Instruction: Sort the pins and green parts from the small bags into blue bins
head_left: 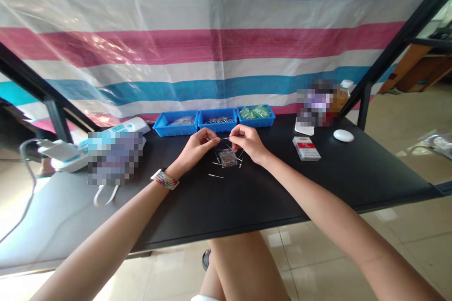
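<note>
Left hand (pixel 202 143) and right hand (pixel 247 141): fingers narrow, thumbs pinched in on a thin metal rod (pixel 224 138). Rod bridges the small gap between the 2 sets of fingertips, roughly level. Just nearer the body than the fingers: small clear bag (pixel 227 158), crinkly, glossy, squarish, brownish bits inside. Loose rods (pixel 216 176), slim and silvery, lie around it.

Just beyond the fingers: 3 rectangular blue plastic bins (pixel 218 127) in a row. Middle has metal pieces, right has green packets, left has clear plastic. Right of the fingers: boxy red-and-white pack (pixel 307 148), then smooth white oval (pixel 343 135).

Surface under the fingers: matte black tabletop (pixel 197 211). Behind: shiny striped sheet (pixel 158 47), wrinkled. Floor (pixel 388 235): glossy pale tile.
</note>
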A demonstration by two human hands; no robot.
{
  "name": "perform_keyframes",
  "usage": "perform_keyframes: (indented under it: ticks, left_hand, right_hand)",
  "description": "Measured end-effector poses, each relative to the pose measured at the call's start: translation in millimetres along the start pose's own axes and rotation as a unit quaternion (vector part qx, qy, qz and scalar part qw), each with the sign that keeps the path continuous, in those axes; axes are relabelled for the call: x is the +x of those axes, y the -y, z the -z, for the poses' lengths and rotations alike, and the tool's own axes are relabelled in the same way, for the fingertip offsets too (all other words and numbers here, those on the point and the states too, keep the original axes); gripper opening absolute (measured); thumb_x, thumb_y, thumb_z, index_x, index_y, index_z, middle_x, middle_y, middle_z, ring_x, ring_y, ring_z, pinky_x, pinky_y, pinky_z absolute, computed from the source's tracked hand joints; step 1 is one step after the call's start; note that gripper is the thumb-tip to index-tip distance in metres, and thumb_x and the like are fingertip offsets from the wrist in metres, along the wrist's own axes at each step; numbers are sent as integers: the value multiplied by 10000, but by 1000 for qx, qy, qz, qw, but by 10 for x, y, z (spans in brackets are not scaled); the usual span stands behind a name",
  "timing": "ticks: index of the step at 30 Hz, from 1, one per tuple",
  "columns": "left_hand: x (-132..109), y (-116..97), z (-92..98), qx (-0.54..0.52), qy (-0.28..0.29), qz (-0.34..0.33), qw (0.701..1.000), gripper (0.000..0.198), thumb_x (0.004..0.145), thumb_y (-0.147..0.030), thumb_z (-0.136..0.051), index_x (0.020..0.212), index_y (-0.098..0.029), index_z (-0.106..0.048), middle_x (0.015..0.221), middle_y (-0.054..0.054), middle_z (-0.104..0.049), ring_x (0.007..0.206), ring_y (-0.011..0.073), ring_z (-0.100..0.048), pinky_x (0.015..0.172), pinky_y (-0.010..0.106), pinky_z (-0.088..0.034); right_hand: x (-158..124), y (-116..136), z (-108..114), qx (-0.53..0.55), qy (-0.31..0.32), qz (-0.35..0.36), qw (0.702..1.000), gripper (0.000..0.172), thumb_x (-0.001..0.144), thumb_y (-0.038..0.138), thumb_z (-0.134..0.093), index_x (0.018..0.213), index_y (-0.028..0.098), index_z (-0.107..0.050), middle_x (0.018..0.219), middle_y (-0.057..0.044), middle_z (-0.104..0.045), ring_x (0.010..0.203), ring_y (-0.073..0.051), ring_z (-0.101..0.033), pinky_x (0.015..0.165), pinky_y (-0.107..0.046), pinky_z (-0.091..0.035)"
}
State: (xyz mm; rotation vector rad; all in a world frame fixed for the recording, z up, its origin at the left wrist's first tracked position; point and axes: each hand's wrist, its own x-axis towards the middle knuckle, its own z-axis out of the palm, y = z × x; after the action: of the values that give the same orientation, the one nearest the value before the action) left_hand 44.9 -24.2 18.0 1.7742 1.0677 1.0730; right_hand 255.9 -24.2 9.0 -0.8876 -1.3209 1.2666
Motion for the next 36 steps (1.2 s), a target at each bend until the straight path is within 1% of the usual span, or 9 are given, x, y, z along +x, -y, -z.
perform_keyframes:
  ticks: [3, 7, 12, 16, 22, 26, 29, 33, 36]
  left_hand:
    - [-24, -24, -18, 92, 39, -25, 995, 278, 930, -472, -651, 858, -204, -631, 791, 21, -666, 753, 197, -601, 712, 320, -459]
    - [-78, -89, -79, 252, 98, -123, 955, 313, 863, -513, -770, 898, -218, -674, 921, 53, -703, 901, 256, -625, 837, 373, -478]
    - [-93, -91, -105, 295, 134, -146, 935, 274, 835, -457, -806, 924, -224, -692, 946, 52, -709, 908, 261, -628, 860, 385, -489]
    - [-74, -55, -78, 225, 128, -105, 960, 239, 864, -427, -777, 933, -216, -689, 925, 40, -700, 889, 232, -640, 827, 362, -518]
    - [-50, -77, -73, -44, 58, -21, 997, 363, 806, -400, -872, 972, -189, -627, 789, -22, -616, 685, 131, -594, 654, 257, -506]
    - [-46, -124, -88, -125, 13, -13, 992, 442, 758, -404, -930, 977, -184, -615, 797, -20, -624, 675, 121, -610, 633, 237, -520]
    - [-49, -146, -108, -162, -1, -4, 987, 442, 749, -408, -937, 949, -181, -615, 830, -6, -644, 695, 131, -638, 642, 246, -535]
    - [-69, -157, -93, -189, -22, 25, 981, 366, 845, -470, -837, 848, -189, -604, 729, -5, -625, 640, 135, -610, 584, 240, -491]
    - [-87, -152, -51, -140, -20, 49, 989, 543, 945, -573, -673, 606, -188, -495, 574, -5, -507, 486, 101, -475, 457, 230, -343]
  right_hand:
    - [82, 31, -2, 35, -46, -12, 998, 191, 715, 290, -810, 794, 203, -660, 696, 32, -689, 529, -105, -628, 528, -223, -556]
    - [155, 116, 54, 114, -56, -74, 989, 288, 776, 249, -778, 1061, 220, -747, 1068, -37, -820, 598, -101, -699, 550, -216, -588]
    - [133, 104, 106, 87, -55, -89, 991, 169, 837, 195, -654, 958, 183, -772, 916, -46, -825, 474, -71, -610, 449, -181, -491]
    - [104, 45, 91, 20, -32, -62, 997, 131, 827, 215, -651, 881, 177, -764, 827, -33, -797, 474, -75, -602, 457, -183, -474]
    - [25, 37, 42, -99, 61, -2, 993, 206, 857, 371, -748, 958, 193, -767, 834, -14, -748, 508, -93, -582, 409, -198, -413]
    - [-27, 66, -14, -45, 118, -26, 992, 282, 824, 432, -804, 899, 172, -725, 692, 7, -692, 487, -102, -576, 418, -207, -439]
    - [-28, 86, -26, 30, 140, -51, 988, 354, 766, 450, -857, 931, 162, -734, 723, -9, -725, 552, -123, -637, 502, -236, -540]
    - [-5, 76, -18, 58, 124, -43, 990, 409, 683, 433, -929, 931, 169, -741, 757, -13, -746, 607, -147, -681, 592, -285, -600]
    - [-1, 59, -22, 13, 69, 14, 997, 351, 680, 421, -942, 819, 183, -724, 720, -10, -733, 642, -172, -702, 616, -292, -581]
